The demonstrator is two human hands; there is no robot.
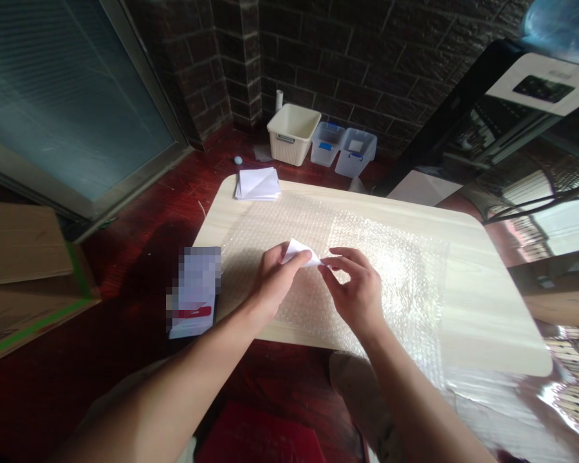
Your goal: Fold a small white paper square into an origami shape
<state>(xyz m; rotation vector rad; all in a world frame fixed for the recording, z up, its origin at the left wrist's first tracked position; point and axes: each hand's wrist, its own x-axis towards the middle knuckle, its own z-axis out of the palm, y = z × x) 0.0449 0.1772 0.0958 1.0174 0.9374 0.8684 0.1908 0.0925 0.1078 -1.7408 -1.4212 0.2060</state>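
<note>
A small piece of folded white paper [300, 251] is held between my hands above the table. My left hand [276, 273] grips its left part, with the thumb pressed on top. The thumb and index finger of my right hand [352, 286] pinch the pointed right end of the paper, while the other fingers are loosely bent. Beneath both hands lies a sheet of clear bubble wrap [405, 308], spread over the pale wooden table [492, 321]. The underside of the paper is hidden by my fingers.
White paper sheets [258, 184] are stacked at the table's far left corner. A phone-like screen [193, 289], partly pixelated, stands at the left edge. Beyond are a cream basket [294, 135] and two clear bins [356, 153]. Cardboard [24, 257] lies left.
</note>
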